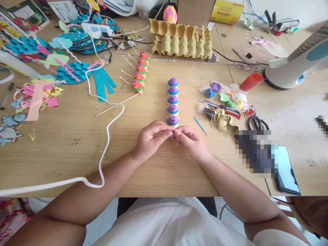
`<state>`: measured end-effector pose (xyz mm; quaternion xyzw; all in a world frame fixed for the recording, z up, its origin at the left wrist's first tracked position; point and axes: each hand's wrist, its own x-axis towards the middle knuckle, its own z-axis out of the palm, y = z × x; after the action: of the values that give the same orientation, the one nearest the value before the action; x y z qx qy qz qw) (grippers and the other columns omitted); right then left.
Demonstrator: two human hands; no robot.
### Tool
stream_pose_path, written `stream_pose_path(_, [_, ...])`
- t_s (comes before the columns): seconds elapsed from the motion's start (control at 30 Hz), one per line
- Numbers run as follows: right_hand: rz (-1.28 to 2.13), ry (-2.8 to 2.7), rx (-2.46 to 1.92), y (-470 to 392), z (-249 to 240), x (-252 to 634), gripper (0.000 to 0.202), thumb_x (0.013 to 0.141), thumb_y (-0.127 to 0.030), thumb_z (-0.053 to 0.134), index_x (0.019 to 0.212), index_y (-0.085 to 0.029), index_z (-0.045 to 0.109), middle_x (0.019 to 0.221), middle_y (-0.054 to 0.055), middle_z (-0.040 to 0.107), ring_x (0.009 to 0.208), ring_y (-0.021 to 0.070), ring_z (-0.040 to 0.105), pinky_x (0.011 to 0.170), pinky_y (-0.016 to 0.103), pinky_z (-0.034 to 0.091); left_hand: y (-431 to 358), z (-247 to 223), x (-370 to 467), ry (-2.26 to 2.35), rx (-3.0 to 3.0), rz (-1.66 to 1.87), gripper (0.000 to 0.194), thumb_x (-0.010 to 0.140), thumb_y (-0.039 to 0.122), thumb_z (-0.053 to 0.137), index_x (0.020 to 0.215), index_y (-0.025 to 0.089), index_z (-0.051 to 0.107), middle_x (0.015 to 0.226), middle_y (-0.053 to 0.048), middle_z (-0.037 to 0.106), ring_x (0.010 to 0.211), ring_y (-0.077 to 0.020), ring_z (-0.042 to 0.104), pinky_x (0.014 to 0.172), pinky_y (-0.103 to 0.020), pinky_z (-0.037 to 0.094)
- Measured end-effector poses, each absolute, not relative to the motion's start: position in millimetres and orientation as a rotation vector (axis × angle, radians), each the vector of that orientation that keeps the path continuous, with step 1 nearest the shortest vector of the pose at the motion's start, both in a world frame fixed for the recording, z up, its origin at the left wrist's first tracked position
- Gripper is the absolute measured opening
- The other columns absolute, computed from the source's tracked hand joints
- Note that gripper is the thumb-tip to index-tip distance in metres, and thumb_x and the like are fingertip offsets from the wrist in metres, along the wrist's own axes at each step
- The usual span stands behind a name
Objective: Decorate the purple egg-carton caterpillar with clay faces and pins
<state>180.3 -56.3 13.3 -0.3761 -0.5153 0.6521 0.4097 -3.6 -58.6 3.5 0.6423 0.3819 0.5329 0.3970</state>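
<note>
While both hands (153, 137) (189, 139) pinch closed, a white cable (108, 135) overlaps the left forearm (112, 174).

A pale wooden table (164, 177) is spread across most of the frame, crossed by dark seams on the right and marked with scribbles (74, 141) at centre left. A white wall (311, 13) is seen at the upper right. Light floor tiles (102, 218) are shown at the lower left. The tabletop is lit brightly, without hard shadows.
</note>
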Motion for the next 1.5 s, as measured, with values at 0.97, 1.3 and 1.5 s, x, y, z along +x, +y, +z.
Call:
stream_pose_path(0.97, [1.695,-1.301,-0.907,-56.9,19.5,179.1,0.041,0.087,-0.061,0.076,0.084,-0.021,0.066,0.067,-0.003,0.057,0.061,0.011,0.046,0.059,0.027,0.037,-58.5,7.3,-2.4,1.037,1.648,1.349,0.018,0.097,0.039,0.072,0.095,0.023,0.081,0.09,-0.003,0.076,0.083,-0.0143,0.069,0.074,-0.026,0.055])
stream_pose_path(1.3, [1.645,-1.256,-0.952,-55.9,16.7,182.1,0.035,0.088,-0.054,0.073,0.085,-0.02,0.065,0.068,-0.002,0.06,0.062,0.0116,0.047,0.06,0.027,0.037,-58.0,5.1,-4.6,1.091,1.806,1.393,0.013,0.099,0.027,0.068,0.105,0.023,0.079,0.097,-0.003,0.077,0.09,-0.015,0.07,0.08,-0.027,0.055])
stream_pose_path(1.5, [1.583,-1.269,-0.944,-56.2,20.8,183.2,0.029,0.089,-0.046,0.071,0.076,-0.021,0.062,0.068,-0.002,0.058,0.063,0.0117,0.046,0.062,0.027,0.038,-58.7,10.6,-5.5,1.13,2.164,1.423,0.012,0.096,0.02,0.071,0.104,0.024,0.078,0.095,-0.002,0.08,0.088,-0.0162,0.07,0.086,-0.033,0.053])
